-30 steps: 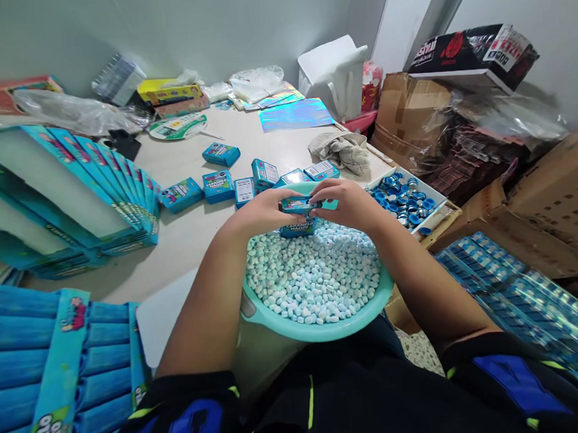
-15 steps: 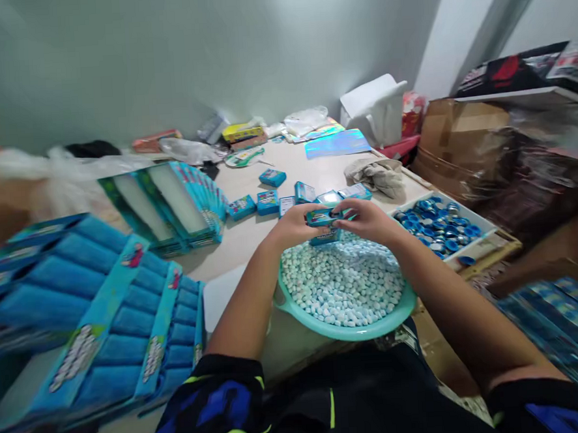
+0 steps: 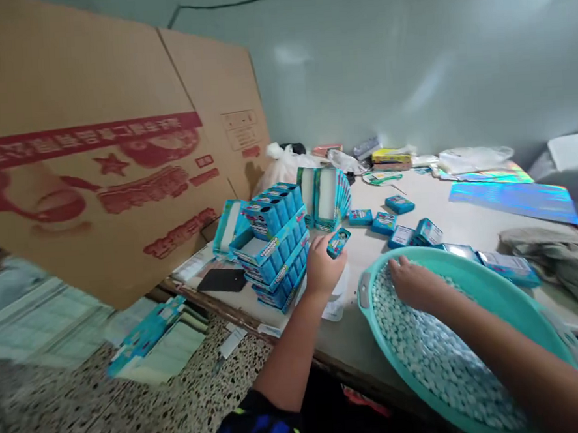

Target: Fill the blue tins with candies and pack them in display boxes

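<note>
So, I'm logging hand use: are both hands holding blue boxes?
No, the left hand holds a small blue box, while the right hand reaches into the teal basin of candies.

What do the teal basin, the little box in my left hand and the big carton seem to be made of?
Teal basin: probably smooth plastic, from its even colour and rounded rim. Little box in your left hand: likely printed card, given its flat, patterned face; gloss unclear. Big carton: apparently matte cardboard, with creased brown panels and red printing.
</note>
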### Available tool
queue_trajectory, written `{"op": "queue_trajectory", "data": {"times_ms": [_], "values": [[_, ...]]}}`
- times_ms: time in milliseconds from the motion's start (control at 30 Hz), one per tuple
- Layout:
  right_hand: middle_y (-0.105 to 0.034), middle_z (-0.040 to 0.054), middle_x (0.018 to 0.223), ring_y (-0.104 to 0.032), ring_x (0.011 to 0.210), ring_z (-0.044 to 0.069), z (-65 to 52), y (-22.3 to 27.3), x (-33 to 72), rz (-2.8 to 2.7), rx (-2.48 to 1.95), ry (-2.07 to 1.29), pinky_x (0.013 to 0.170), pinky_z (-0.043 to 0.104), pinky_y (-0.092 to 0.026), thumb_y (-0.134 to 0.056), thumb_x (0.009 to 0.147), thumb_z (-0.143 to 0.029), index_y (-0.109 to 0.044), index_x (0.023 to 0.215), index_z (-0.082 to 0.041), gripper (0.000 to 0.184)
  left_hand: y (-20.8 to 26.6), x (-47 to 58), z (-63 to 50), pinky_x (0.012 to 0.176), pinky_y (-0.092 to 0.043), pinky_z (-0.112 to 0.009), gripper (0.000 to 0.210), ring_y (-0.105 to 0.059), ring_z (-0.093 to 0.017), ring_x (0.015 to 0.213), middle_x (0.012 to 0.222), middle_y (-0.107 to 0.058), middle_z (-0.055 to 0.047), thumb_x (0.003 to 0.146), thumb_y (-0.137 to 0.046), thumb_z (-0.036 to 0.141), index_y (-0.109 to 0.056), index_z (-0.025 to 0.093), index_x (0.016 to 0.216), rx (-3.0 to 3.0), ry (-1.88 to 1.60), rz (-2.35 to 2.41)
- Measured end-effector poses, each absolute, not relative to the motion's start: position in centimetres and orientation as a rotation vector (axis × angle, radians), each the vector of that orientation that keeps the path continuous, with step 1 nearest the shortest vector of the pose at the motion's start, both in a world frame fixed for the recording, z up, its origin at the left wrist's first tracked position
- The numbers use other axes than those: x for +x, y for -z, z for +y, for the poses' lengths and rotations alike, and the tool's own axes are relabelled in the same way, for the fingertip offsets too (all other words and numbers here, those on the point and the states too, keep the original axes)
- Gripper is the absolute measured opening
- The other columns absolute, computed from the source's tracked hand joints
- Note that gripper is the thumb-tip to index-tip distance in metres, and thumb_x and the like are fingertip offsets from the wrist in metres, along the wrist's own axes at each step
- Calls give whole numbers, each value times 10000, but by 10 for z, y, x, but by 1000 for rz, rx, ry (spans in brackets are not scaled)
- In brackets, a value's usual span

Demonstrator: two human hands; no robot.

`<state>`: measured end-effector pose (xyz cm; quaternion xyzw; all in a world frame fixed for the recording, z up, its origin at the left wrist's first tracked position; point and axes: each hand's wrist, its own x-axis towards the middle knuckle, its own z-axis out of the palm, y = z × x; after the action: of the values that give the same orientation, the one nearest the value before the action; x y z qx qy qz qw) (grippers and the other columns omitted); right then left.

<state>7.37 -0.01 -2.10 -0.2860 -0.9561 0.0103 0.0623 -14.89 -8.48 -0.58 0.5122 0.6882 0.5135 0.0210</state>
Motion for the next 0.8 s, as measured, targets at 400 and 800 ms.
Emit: {"op": "queue_trajectory", "data": {"times_ms": [400,800], "values": [[-707,170,1239,-694,1079,324,4,-7,84,-3098,-1180,-546,822,365,-503,-577,1039,-376,-659,1232,-130,324,54,-195,-103,1019,-579,-500,497,-738,-335,1079,1131,-766,-154,716,-884,374,-749,161,1144,1248,-1689,1951],[-725,68,1020,-622,828,210,9,-18,89,-2979,-1296,-728,632,298,-369,-605,965,-227,-678,1122,-190,177,72,-215,-105,1161,-495,-488,871,-621,-379,1339,1338,-708,-184,759,-708,846,-692,162,1299,1203,-1588,1622]]}}
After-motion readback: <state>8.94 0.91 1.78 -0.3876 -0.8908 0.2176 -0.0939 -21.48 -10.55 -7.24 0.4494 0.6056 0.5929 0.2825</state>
